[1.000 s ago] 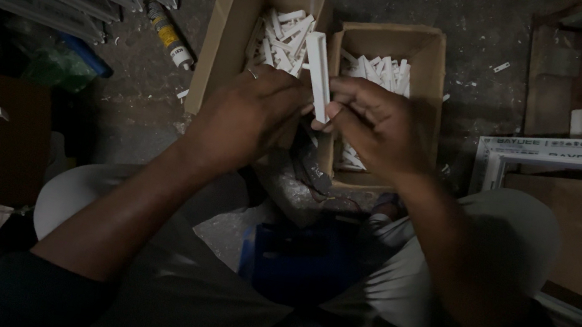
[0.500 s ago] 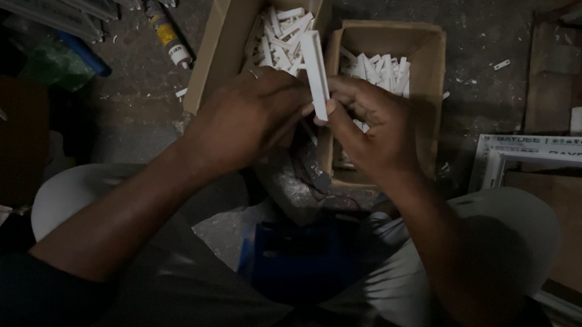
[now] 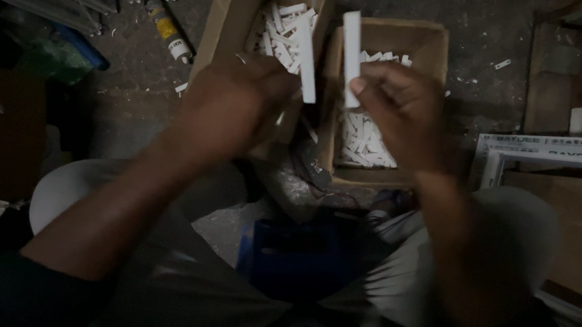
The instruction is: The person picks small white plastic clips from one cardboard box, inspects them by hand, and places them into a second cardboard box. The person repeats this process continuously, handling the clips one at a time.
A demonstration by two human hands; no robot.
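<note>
White strip (image 3: 307, 65) pinched in left hand (image 3: 225, 110), second strip (image 3: 349, 57) in right hand (image 3: 401, 115) grip (both upright)

Dim overhead view with much lost to shadow, blur and the frame edges.

The left hand (image 3: 226, 103) and right hand (image 3: 404, 111) were motion-blurred, and their fingers covered the lower ends of the two white strips, the left strip (image 3: 309, 61) and the right strip (image 3: 349, 56). The left cardboard box (image 3: 229, 14) was cut off by the top edge and partly hidden behind the left hand; the white pieces inside the right cardboard box (image 3: 433, 54) were too small to tell apart. A white frame (image 3: 566, 149) ran off the right edge. The blue object (image 3: 292, 253) between the knees sat too deep in shadow to identify.
</note>
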